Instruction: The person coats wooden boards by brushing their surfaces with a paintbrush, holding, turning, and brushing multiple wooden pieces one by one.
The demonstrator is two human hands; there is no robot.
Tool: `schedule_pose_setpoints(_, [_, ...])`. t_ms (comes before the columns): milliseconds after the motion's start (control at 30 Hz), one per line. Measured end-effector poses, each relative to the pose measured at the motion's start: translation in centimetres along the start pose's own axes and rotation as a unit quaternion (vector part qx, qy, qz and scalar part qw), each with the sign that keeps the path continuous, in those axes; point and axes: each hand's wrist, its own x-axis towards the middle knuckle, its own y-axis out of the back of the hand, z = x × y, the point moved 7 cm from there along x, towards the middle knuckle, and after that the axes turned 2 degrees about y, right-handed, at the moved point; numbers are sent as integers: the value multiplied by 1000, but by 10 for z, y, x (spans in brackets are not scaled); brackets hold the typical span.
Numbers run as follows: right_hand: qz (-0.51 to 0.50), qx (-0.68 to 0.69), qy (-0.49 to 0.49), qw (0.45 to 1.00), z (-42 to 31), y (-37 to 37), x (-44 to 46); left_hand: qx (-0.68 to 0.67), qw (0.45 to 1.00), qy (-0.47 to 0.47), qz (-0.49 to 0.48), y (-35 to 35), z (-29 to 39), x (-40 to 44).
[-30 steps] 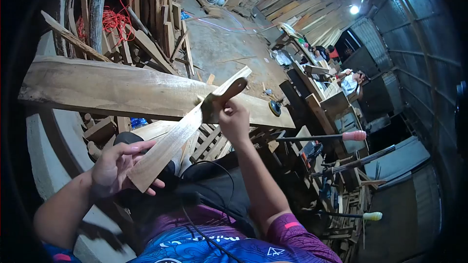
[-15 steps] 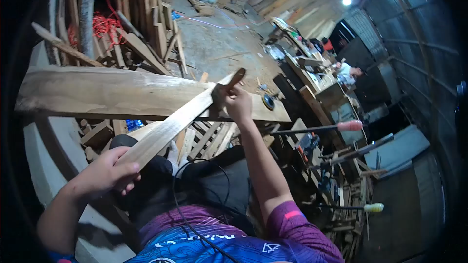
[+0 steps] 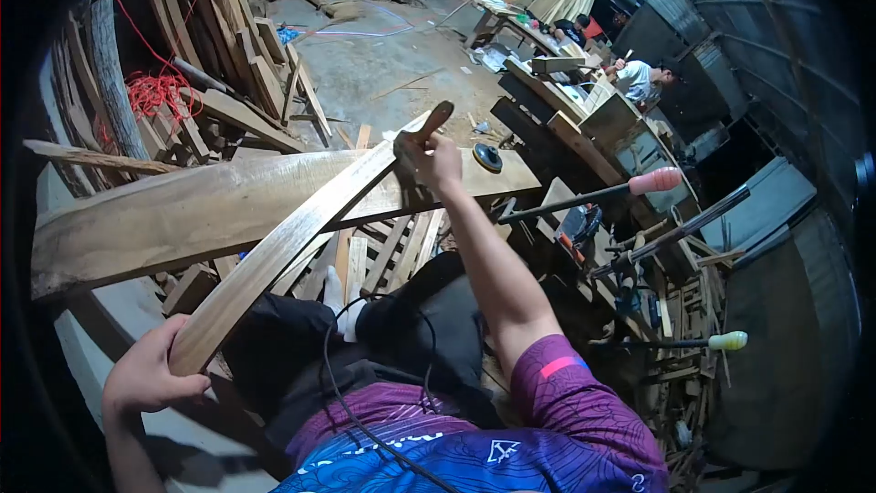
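Note:
A long pale wooden slat (image 3: 297, 228) runs diagonally across the head view. My left hand (image 3: 151, 370) grips its near end, thumb on one side and fingers round the other. At the far end, my right hand (image 3: 435, 164) is closed round a tool with a brown rounded wooden handle (image 3: 436, 119), against the slat. The tool's working end is dark and mostly hidden, so its kind is unclear. Beneath the slat lies a wide, thick wooden board (image 3: 182, 215). A round black disc (image 3: 487, 158) rests on the board, right of my right hand.
Clamp bars with a pink handle (image 3: 655, 180) and a yellow handle (image 3: 728, 340) jut out at right. Wood offcuts and red cord (image 3: 155, 96) stand at left. A person in white (image 3: 639, 80) is at a far bench. A black cable (image 3: 328, 356) hangs over my lap.
My left hand has moved down and left with the slat's near end, so more of the slat shows. My right hand stays at the far end. The camera view has shifted slightly.

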Motion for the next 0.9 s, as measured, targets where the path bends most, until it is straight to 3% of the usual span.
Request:
schedule_pose_setpoints(33, [-32, 42, -14, 999, -8, 0, -6, 46, 997, -62, -8, 13, -14, 3])
schedule_pose_setpoints(67, [-68, 83, -28, 994, -26, 0, -18, 67, 997, -42, -25, 20, -17, -3])
schedule_pose_setpoints(167, [-175, 235, 99, 951, -114, -8, -83, 23, 998, 52, -3, 28, 1, -26])
schedule_pose_setpoints(200, [-193, 249, 159, 936, -146, 0, -101, 45, 998, 49, 6, 45, -9, -26])
schedule_pose_setpoints(233, [-178, 252, 184, 933, -144, -3, -100, 56, 998, -32, 21, 57, -12, -21])
schedule_pose_setpoints(267, [-164, 254, 209, 930, -134, -6, -96, 60, 998, -28, 24, 68, -24, -17])
schedule_pose_setpoints(300, [-186, 172, 30, 967, -82, -19, -71, 52, 998, -20, 22, 74, -29, -15])
schedule_pose_setpoints(333, [-142, 166, -10, 976, -51, -13, -41, 44, 999, -17, 23, 78, -28, -16])
schedule_pose_setpoints(367, [-35, 143, 106, 983, -7, -10, -3, 35, 998, 40, 27, 75, -21, -23])
schedule_pose_setpoints(400, [6, 33, 41, 999, 21, 12, 16, 35, 998, 37, 36, 77, -20, -26])
schedule_pose_setpoints(467, [75, -57, -86, 992, 75, 38, 27, 29, 999, 13, 42, 79, -24, -25])
schedule_pose_setpoints(567, [11, -110, -52, 993, 74, 37, 32, 50, 998, -13, 33, 82, -22, -22])
schedule_pose_setpoints(600, [13, -98, 40, 994, 36, 34, 19, 46, 998, -30, 27, 78, -20, -21])
schedule_pose_setpoints(733, [-167, 201, 104, 960, -59, 4, -54, 46, 998, -7, 52, 81, -26, -18])
schedule_pose_setpoints(767, [-153, 164, 135, 965, -67, 13, -56, 46, 998, -3, 51, 82, -31, -20])
schedule_pose_setpoints(800, [-162, 119, 46, 978, -41, 13, -42, 52, 996, -6, 68, 88, -38, -25])
schedule_pose_setpoints(867, [-55, 69, 6, 996, 40, 21, 0, 66, 994, -17, 86, 99, -37, -31])
schedule_pose_setpoints(900, [-4, 59, -76, 995, 60, 40, 2, 46, 998, 1, 47, 96, -37, -34])
